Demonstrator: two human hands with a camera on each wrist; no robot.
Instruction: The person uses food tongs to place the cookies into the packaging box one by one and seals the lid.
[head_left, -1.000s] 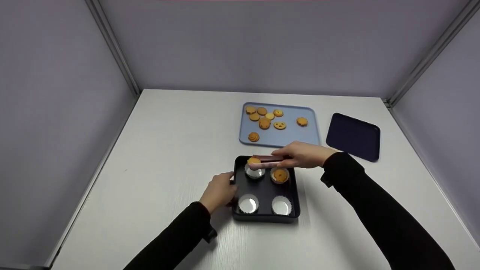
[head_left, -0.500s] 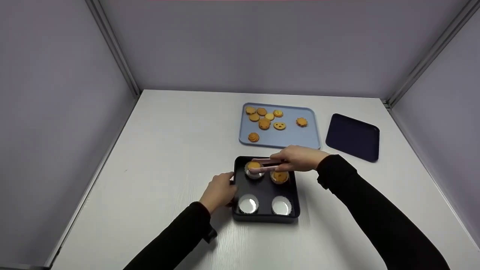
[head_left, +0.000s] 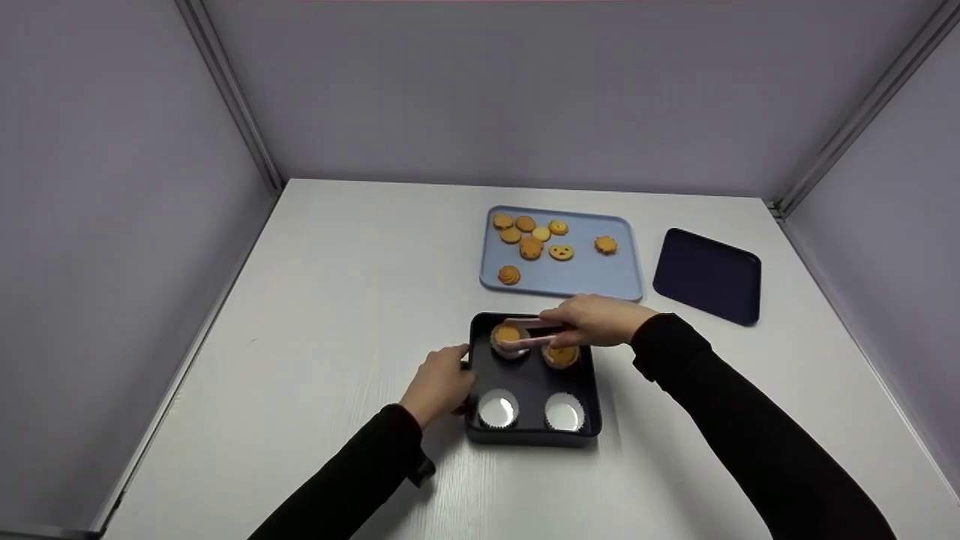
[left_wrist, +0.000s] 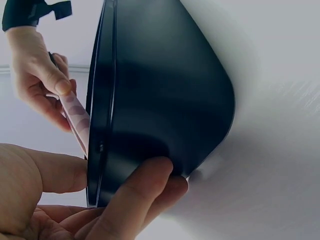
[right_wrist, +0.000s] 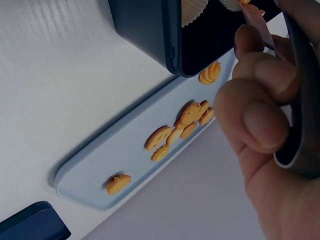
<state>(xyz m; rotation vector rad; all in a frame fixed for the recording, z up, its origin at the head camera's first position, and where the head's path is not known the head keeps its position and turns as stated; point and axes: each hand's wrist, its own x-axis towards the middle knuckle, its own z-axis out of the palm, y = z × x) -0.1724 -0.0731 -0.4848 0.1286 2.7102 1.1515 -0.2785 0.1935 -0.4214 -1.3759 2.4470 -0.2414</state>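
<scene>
My left hand [head_left: 437,381] grips the left wall of a deep dark baking tin [head_left: 532,382]; in the left wrist view its thumb and fingers pinch the wall near a corner. Pink tongs [head_left: 531,343] are held in my right hand [head_left: 600,319], over the tin's far end. Their tips stand on either side of a round cookie [head_left: 508,334] in the far-left paper cup [head_left: 517,352]. Beside it, partly under the tongs, another cookie [head_left: 561,356] sits in the far-right cup. Two near cups, one left [head_left: 498,409] and one right [head_left: 564,412], hold nothing.
Behind the tin lies a light blue tray [head_left: 600,274] with several cookies of mixed shapes, including a swirled one [head_left: 508,274]. A dark flat tray [head_left: 706,276] lies to the right on the white table [head_left: 337,300].
The tongs have lowered the cookie into the far-left cup, and their arms have spread a little. My right hand has shifted slightly down and left. My left hand stays on the tin.
</scene>
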